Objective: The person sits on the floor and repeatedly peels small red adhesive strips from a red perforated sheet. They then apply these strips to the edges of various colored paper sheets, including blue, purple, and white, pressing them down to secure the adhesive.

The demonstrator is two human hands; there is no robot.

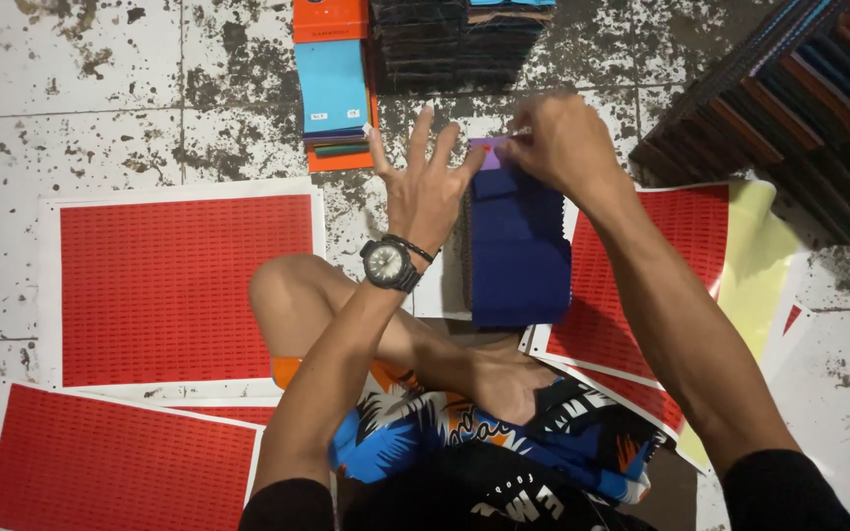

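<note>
Nearest me, crossed legs in patterned shorts [504, 442]. At nine o'clock lie red label sheets [184, 285] on the stained floor [71, 98]. At centre I see a stack of dark blue swatches [516, 246]. My left hand [425, 187], wearing a wristwatch [388, 264], is spread open, fingers splayed, touching the stack's left edge. My right hand [563, 147] pinches the stack's top end at twelve o'clock. Beyond, at eleven o'clock, lies an orange-and-blue swatch card [333, 84]; at two o'clock, rows of dark swatches [789, 98].

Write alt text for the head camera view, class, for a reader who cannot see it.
A seated person's left hand, fingers spread, steadies a stack of dark blue fabric swatches while the right hand pinches its top edge. Red sticker sheets lie on the stained tile floor around them.
</note>
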